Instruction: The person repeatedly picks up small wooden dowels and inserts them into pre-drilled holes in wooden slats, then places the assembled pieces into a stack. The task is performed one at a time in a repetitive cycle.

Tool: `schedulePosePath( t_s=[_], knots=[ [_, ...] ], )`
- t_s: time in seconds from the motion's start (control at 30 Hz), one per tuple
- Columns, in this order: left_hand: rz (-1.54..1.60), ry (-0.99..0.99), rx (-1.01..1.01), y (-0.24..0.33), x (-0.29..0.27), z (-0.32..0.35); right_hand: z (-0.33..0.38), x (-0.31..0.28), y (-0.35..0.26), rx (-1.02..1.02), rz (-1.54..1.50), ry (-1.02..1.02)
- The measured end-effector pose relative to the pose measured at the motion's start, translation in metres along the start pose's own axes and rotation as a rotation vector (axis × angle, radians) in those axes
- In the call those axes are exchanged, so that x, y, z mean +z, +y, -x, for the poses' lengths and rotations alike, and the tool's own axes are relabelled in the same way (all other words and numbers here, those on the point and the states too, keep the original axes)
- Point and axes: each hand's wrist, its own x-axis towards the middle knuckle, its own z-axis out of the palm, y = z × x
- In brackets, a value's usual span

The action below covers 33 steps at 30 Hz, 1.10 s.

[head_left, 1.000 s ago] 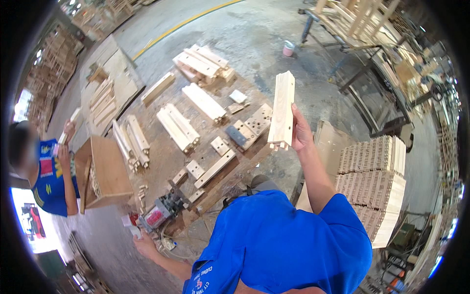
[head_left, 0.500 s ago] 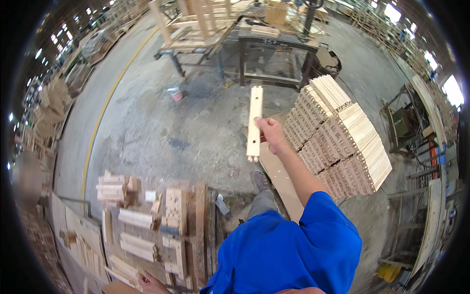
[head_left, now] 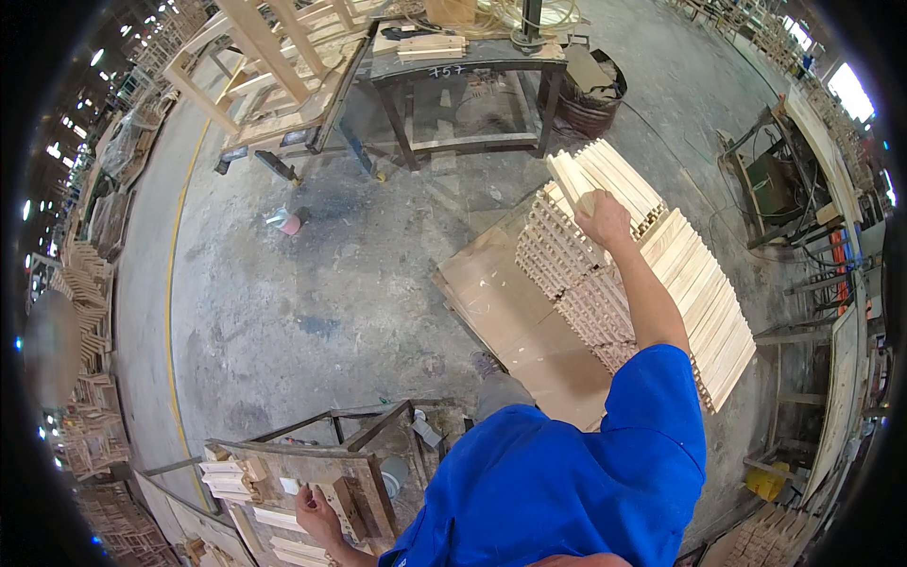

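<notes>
Right hand (head_left: 603,219) outstretched, fingers curled over a slat (head_left: 578,181) atop the stack (head_left: 661,274) | left hand (head_left: 316,515) low on the workbench (head_left: 283,468) edge, grip unclear.

A stack of slats (head_left: 652,265) stood right on a floor board (head_left: 501,302); the counter (head_left: 283,472) lay near left, a metal table (head_left: 463,85) far.

Grey concrete floor (head_left: 312,312), stained, bearing a flat board pallet (head_left: 501,302) stacked with crosswise layers of pale wooden slats (head_left: 661,274). Also on it a dark metal table (head_left: 472,71) and a small pink cup (head_left: 288,222). At lower left, a wooden workbench (head_left: 312,472) strewn with short wood blocks (head_left: 227,472).
</notes>
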Motion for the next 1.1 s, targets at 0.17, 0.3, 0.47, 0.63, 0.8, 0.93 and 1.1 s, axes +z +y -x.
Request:
schedulePosePath(
  t_s=[0.17,0.3,0.47,0.63,0.8,0.93,1.1],
  knots=[
    [0.003,-0.101,-0.005,0.043,0.021,-0.029,-0.02,0.027,0.015,0.007,0.135,-0.208],
    [-0.001,-0.13,0.008,0.067,0.031,-0.044,-0.024,0.041,0.023,-0.076,0.192,-0.212],
    [-0.051,-0.158,0.032,0.081,0.037,-0.043,-0.025,0.051,0.028,-0.11,0.182,-0.169],
    [-0.036,-0.166,0.057,0.087,0.044,-0.037,-0.027,0.058,0.034,-0.126,0.178,-0.14],
    [-0.052,-0.164,0.016,0.089,0.049,-0.029,-0.021,0.062,0.037,-0.157,0.21,-0.064],
    [-0.054,-0.204,0.001,0.09,0.051,-0.026,-0.011,0.07,0.038,-0.17,0.244,-0.036],
    [-0.029,-0.202,0.021,0.089,0.06,-0.018,0.005,0.079,0.042,-0.195,0.258,0.054]
  ],
)
